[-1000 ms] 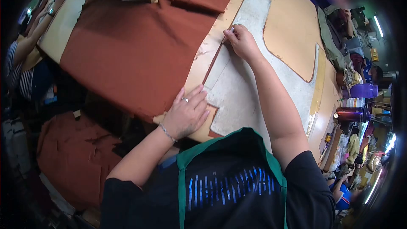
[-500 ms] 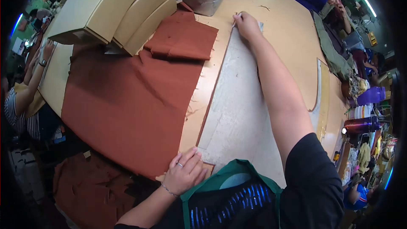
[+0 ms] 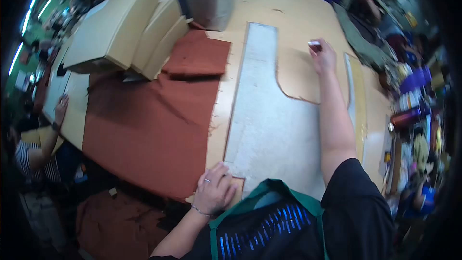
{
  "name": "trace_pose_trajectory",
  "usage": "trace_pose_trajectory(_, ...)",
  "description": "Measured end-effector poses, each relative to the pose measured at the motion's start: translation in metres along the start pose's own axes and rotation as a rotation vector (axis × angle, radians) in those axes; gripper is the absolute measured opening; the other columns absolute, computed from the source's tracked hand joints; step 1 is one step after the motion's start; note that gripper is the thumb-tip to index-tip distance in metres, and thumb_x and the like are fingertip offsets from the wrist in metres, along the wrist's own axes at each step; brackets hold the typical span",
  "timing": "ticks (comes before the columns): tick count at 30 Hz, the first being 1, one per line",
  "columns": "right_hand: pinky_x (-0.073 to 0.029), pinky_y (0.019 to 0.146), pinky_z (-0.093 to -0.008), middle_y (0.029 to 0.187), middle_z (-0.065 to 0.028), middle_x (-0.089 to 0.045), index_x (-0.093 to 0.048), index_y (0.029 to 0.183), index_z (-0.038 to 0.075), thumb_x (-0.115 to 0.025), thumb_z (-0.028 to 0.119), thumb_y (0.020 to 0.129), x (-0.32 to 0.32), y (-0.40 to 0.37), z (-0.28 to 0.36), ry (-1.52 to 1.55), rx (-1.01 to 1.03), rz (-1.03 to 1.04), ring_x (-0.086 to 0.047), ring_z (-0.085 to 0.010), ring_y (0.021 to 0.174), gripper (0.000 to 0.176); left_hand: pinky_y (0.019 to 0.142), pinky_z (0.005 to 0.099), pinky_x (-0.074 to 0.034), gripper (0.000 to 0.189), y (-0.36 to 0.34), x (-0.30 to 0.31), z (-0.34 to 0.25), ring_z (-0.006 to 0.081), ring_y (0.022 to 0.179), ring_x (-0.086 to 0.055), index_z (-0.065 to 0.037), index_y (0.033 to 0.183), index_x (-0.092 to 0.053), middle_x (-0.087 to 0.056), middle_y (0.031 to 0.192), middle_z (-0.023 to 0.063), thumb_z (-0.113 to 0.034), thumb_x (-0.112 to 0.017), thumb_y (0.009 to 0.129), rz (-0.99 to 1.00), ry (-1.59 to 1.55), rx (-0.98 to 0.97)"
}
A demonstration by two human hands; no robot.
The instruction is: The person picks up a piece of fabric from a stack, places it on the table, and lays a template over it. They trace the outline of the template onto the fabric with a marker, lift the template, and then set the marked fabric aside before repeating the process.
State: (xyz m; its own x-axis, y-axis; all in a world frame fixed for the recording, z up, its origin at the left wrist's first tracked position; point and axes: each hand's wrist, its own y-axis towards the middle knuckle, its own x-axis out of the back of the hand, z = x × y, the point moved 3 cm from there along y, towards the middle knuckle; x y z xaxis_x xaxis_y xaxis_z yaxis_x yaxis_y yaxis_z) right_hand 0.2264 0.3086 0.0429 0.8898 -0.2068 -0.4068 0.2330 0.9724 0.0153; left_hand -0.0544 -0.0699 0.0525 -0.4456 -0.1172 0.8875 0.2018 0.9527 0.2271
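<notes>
A pale grey pattern template (image 3: 269, 130) lies on the table, with thin rust-brown fabric edges showing along its outline. My left hand (image 3: 214, 191) rests at its lower-left corner, fingers stretched out and pressing down. Above the table, right of the template's curved cut-out, my right hand (image 3: 325, 58) is closed on a small piece of chalk (image 3: 314, 43), of which a white end shows. A large rust-brown cloth (image 3: 149, 125) spreads to the left, with a folded part (image 3: 199, 55) at its top.
Stacked cardboard boxes (image 3: 118, 33) stand on the brown cloth, beside a grey container (image 3: 211, 0). A yellow-edged template (image 3: 357, 101) lies at the right. Bottles (image 3: 409, 115) and clutter line the right side. Another person's hand (image 3: 61, 108) is at the left edge of the table (image 3: 293, 19).
My right hand has lifted from the template's top end and moved right and toward me, uncovering the curved cut-out. My left hand stays at the lower corner. The view has shifted slightly.
</notes>
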Motion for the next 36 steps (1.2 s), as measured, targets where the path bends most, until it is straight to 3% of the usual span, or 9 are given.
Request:
trace_pose_trajectory(5,-0.041,0.056,-0.0224,0.070,-0.0037,-0.053,-0.052,0.089,0.000,-0.045,0.010,0.082,0.206,-0.122,0.134,-0.417,0.160,-0.276,-0.051,-0.0101,0.063,0.014,0.085,0.0375,-0.037,0.028,-0.004,-0.007,0.004,0.0287,0.102,-0.048,-0.002,0.097,-0.054,-0.049,0.109,0.0129,-0.017,-0.061,0.073,-0.017,-0.137,0.026)
trace_pose_trajectory(9,-0.037,0.050,-0.0220,0.063,-0.0016,-0.049,-0.056,0.086,0.003,-0.048,0.008,0.076,0.308,-0.222,0.197,-0.764,0.073,-0.538,-0.044,-0.0075,0.055,0.014,0.080,0.0297,-0.041,0.025,0.002,-0.005,0.010,0.0192,0.094,-0.049,0.002,0.102,-0.051,-0.050,0.102,0.0127,-0.015,-0.052,0.084,-0.137,-0.472,0.162)
trace_pose_trajectory(12,-0.041,0.055,-0.0245,0.067,-0.0047,-0.055,-0.059,0.083,0.002,-0.051,0.010,0.074,0.315,-0.265,0.194,-1.075,-0.023,-0.480,-0.051,-0.0105,0.061,0.014,0.072,0.0240,-0.042,0.027,0.009,-0.018,0.030,0.0120,0.087,-0.051,0.004,0.105,-0.048,-0.052,0.094,0.0089,-0.018,-0.045,0.089,-0.122,-0.617,0.304)
trace_pose_trajectory(14,-0.045,0.063,-0.0291,0.072,-0.0108,-0.059,-0.060,0.083,0.001,-0.054,0.012,0.073,0.305,-0.277,0.179,-1.181,0.026,-0.297,-0.057,-0.0170,0.068,0.016,0.068,0.0198,-0.043,0.032,0.016,-0.027,0.041,0.0087,0.078,-0.053,0.005,0.108,-0.044,-0.055,0.088,0.0061,-0.022,-0.045,0.090,-0.086,-0.731,0.399)
trace_pose_trajectory(16,-0.046,0.070,-0.0323,0.077,-0.0161,-0.060,-0.060,0.081,0.000,-0.057,0.014,0.072,0.306,-0.276,0.150,-1.118,-0.016,-0.232,-0.059,-0.0235,0.074,0.017,0.066,0.0206,-0.044,0.031,0.022,-0.031,0.038,0.0091,0.078,-0.054,0.004,0.106,-0.046,-0.055,0.089,0.0066,-0.023,-0.045,0.090,-0.099,-0.759,0.454)
trace_pose_trajectory(23,-0.045,0.068,-0.0351,0.079,-0.0174,-0.059,-0.056,0.085,-0.002,-0.063,0.024,0.072,0.270,-0.277,0.127,-1.197,-0.102,-0.277,-0.057,-0.0289,0.074,0.030,0.074,0.0261,-0.044,0.030,0.043,-0.030,0.033,0.0142,0.082,-0.054,0.003,0.099,-0.052,-0.057,0.090,0.0090,-0.024,-0.049,0.087,-0.052,-0.855,0.831)
trace_pose_trajectory(29,-0.043,0.062,-0.0301,0.074,-0.0104,-0.056,-0.052,0.083,-0.001,-0.067,0.022,0.070,0.286,-0.271,0.130,-0.984,-0.093,-0.152,-0.053,-0.0186,0.069,0.030,0.080,0.0372,-0.044,0.034,0.048,-0.035,0.031,0.0249,0.087,-0.057,0.000,0.095,-0.052,-0.058,0.097,0.0111,-0.027,-0.034,0.085,-0.193,-1.267,0.850)
trace_pose_trajectory(34,-0.037,0.056,-0.0210,0.071,0.0024,-0.046,-0.049,0.084,0.004,-0.065,0.012,0.073,0.304,-0.275,0.128,-0.874,-0.020,-0.024,-0.042,-0.0066,0.066,0.021,0.086,0.0345,-0.041,0.037,0.049,-0.021,0.002,0.0245,0.097,-0.053,0.003,0.104,-0.051,-0.056,0.104,0.0120,-0.021,-0.032,0.082,-0.031,-1.479,0.725)
trace_pose_trajectory(36,-0.041,0.065,-0.0278,0.077,-0.0079,-0.054,-0.051,0.087,0.001,-0.066,0.012,0.070,0.315,-0.276,0.133,-0.845,-0.189,-0.088,-0.050,-0.0152,0.072,0.025,0.088,0.0334,-0.040,0.033,0.049,-0.020,0.007,0.0239,0.102,-0.050,0.003,0.104,-0.051,-0.053,0.109,0.0123,-0.013,-0.037,0.079,-0.005,-1.248,0.659)
